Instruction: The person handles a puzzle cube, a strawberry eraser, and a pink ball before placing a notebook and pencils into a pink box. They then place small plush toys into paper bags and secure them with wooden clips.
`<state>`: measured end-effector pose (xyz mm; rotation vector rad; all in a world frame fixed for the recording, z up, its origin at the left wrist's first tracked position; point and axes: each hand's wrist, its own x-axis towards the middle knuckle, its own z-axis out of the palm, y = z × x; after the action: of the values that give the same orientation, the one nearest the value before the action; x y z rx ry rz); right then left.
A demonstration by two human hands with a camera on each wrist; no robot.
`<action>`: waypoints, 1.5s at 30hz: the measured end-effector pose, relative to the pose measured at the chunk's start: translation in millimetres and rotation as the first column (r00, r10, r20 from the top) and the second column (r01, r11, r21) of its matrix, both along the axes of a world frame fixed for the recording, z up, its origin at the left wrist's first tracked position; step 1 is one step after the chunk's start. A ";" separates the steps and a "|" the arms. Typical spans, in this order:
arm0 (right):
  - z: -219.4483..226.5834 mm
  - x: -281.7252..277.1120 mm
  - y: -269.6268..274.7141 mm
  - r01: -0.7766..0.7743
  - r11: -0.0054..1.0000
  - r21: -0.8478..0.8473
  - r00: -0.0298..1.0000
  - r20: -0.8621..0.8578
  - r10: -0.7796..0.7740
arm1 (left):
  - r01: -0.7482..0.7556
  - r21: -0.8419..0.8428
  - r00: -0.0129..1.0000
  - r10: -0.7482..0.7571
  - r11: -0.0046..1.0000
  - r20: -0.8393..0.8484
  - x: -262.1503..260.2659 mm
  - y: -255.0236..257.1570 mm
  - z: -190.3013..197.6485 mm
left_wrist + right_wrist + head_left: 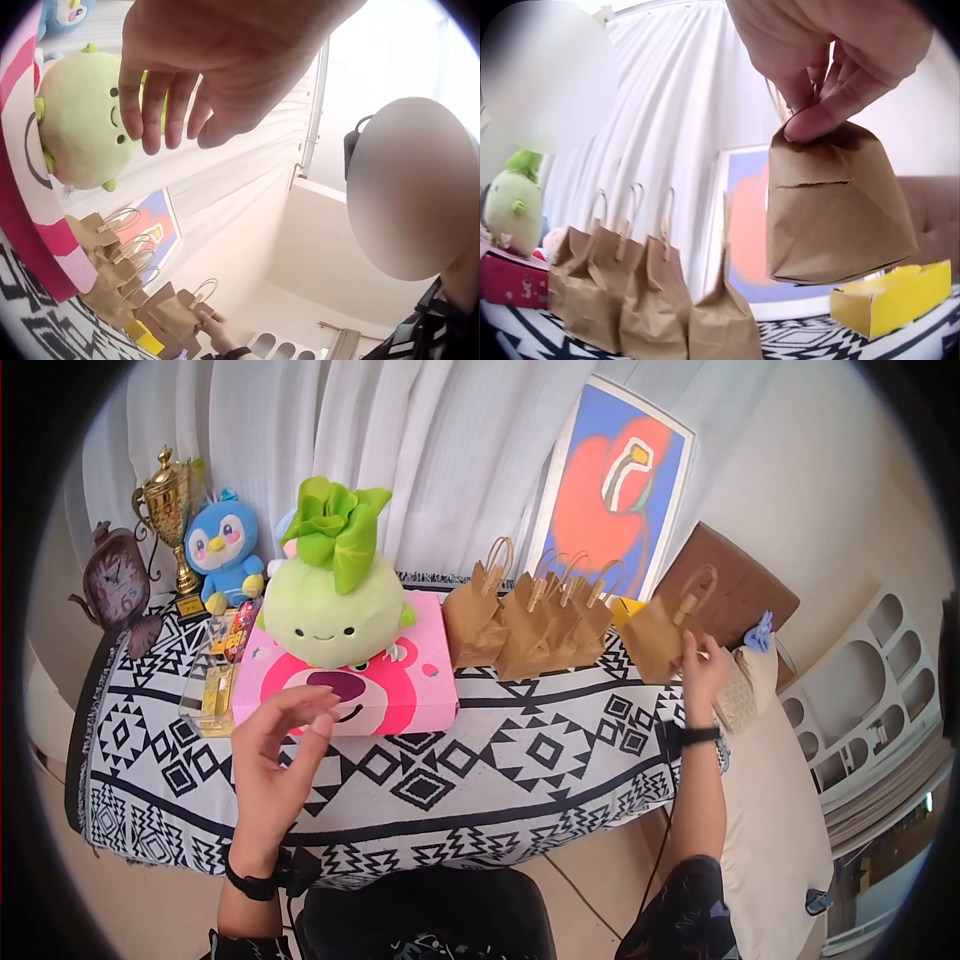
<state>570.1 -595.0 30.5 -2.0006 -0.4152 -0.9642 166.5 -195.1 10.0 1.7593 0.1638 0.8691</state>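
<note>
My right hand pinches a small brown paper bag near its top, between thumb and fingers. The bag hangs over the right end of the table, its twisted handle standing up and a wooden clip at its mouth. Several matching paper bags stand in a row to its left. With fingers loosely bent and nothing in them, my left hand hovers in front of a pink box. On that box sits a round green plush with leafy top and smiling face.
A yellow box lies beneath the held bag. At the back left stand a blue penguin plush, a gold trophy and a clock. Behind the bags leans a parrot picture, with a brown box at right.
</note>
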 end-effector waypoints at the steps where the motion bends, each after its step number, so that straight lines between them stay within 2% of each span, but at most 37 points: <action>1: -10.9 23.2 4.4 0.003 0.999 0.034 1.000 -0.001 -0.003 | -0.022 0.005 0.999 0.021 1.000 0.030 1.9 0.7 4.3; 5: -53.1 75.4 39.9 -0.012 0.984 0.179 0.999 -0.049 0.022 | -0.061 -0.025 0.986 0.064 0.998 0.156 10.8 0.9 18.8; 8: -73.8 83.3 61.2 -0.030 0.988 0.152 0.986 -0.156 0.054 | -0.087 0.014 0.983 0.084 0.996 0.165 13.2 6.1 26.8; 10: -79.1 75.0 69.4 -0.091 0.988 0.125 0.939 -0.320 0.127 | -0.093 0.041 0.983 0.085 0.995 0.161 12.7 12.9 33.2; 11: -81.3 74.9 68.3 -0.100 0.987 0.127 0.936 -0.324 0.136 | -0.103 0.044 0.983 0.095 0.994 0.157 11.9 17.5 36.6; 12: -82.2 77.9 64.1 0.002 0.999 -0.047 0.988 -0.156 -0.009 | -0.108 0.073 0.986 0.098 0.991 0.135 10.1 23.0 39.8; 13: -78.6 74.3 67.7 0.126 0.972 -0.197 0.992 0.041 -0.120 | -0.119 0.100 0.988 0.108 0.988 0.112 7.9 28.9 42.8; 15: -52.4 53.1 73.0 0.172 0.982 -0.075 0.985 0.008 -0.172 | -0.149 0.159 0.987 0.137 0.976 0.085 7.4 41.7 50.4; 17: -28.0 40.5 80.9 0.000 1.000 0.003 0.981 0.196 0.000 | -0.200 0.286 0.977 0.212 0.937 -0.013 7.1 53.4 66.4; 18: -8.8 19.0 95.2 -0.150 0.986 0.067 0.986 0.079 0.144 | -0.224 0.346 0.970 0.242 0.911 -0.009 11.0 63.0 71.1; 20: 32.4 -40.7 132.3 -0.411 0.896 0.169 0.898 -0.091 0.430 | -0.209 0.464 0.967 0.253 0.861 -0.034 18.8 85.4 78.0; 21: 46.1 -65.1 152.0 -0.521 0.840 0.150 0.832 -0.128 0.539 | -0.160 0.506 0.955 0.263 0.848 -0.138 21.2 91.1 86.8; 22: 55.5 -85.1 170.8 -0.621 0.772 0.136 0.755 -0.163 0.635 | -0.090 0.465 0.936 0.234 0.881 -0.263 24.8 96.2 94.2; 23: 60.9 -100.7 189.1 -0.703 0.711 0.035 0.694 -0.184 0.696 | -0.025 0.417 0.904 0.198 0.909 -0.379 27.6 101.5 100.0; 24: 64.2 -114.3 206.3 -0.769 0.636 -0.062 0.633 -0.210 0.745 | -0.026 0.431 0.902 0.206 0.902 -0.379 30.5 108.8 100.6; 25: 66.6 -125.8 224.2 -0.843 0.536 -0.047 0.520 -0.325 0.790 | 0.019 0.482 0.895 0.201 0.876 -0.399 35.0 117.9 96.6; 26: 66.9 -135.5 241.5 -0.881 0.471 -0.054 0.452 -0.392 0.801 | 0.062 0.531 0.887 0.198 0.845 -0.418 38.6 125.7 93.1; 27: 63.2 -133.6 257.8 -0.875 0.442 -0.196 0.483 -0.407 0.775 | 0.060 0.541 0.885 0.206 0.839 -0.417 40.0 131.0 91.6; 29: 53.8 -138.6 286.8 -0.885 0.401 -0.236 0.464 -0.504 0.728 | 0.133 0.518 0.833 0.188 0.845 -0.521 41.5 142.1 87.0; 30: 48.6 -137.8 296.6 -0.889 0.395 -0.233 0.458 -0.500 0.735 | 0.131 0.528 0.809 0.217 0.839 -0.546 45.1 148.2 78.7; 31: 44.0 -136.6 306.1 -0.929 0.312 -0.202 0.371 -0.533 0.761 | 0.123 0.531 0.808 0.227 0.838 -0.544 49.4 153.4 71.3; 32: 42.1 -135.5 313.9 -0.959 0.226 -0.169 0.282 -0.563 0.777 | 0.166 0.467 0.818 0.143 0.868 -0.557 55.2 157.6 65.0; 33: 41.4 -136.1 319.1 -0.961 0.218 -0.172 0.277 -0.562 0.780 | 0.211 0.399 0.825 0.057 0.892 -0.562 59.6 159.3 61.2; 36: 33.9 -135.4 331.2 -0.969 0.226 -0.096 0.238 -0.599 0.764 | 0.186 0.429 0.867 0.058 0.884 -0.495 66.8 158.9 60.1; 37: 29.0 -130.8 333.8 -0.968 0.242 -0.065 0.237 -0.551 0.800 | 0.168 0.418 0.894 0.040 0.893 -0.445 67.7 157.5 61.1; 39: 24.0 -122.7 335.0 -0.967 0.251 -0.027 0.231 -0.501 0.834 | 0.135 0.399 0.882 0.073 0.907 -0.465 63.7 153.2 69.9; 41: 28.6 -123.2 331.3 -0.898 0.249 0.364 0.068 -0.443 0.894 | -0.045 0.264 0.925 0.140 0.963 -0.353 63.6 150.4 74.9; 43: 26.9 -117.8 332.1 -0.875 0.241 0.420 0.064 -0.393 0.917 | -0.017 0.225 0.944 0.089 0.974 -0.316 59.5 145.2 82.9; 45: 30.1 -121.9 333.8 -0.812 0.194 0.550 0.057 -0.257 0.965 | -0.028 0.089 0.970 0.049 0.996 -0.237 59.7 144.8 86.7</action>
<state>448.2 -261.3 60.6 -1.1741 -0.9830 0.4502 226.2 -50.4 96.7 1.9441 0.3240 0.6983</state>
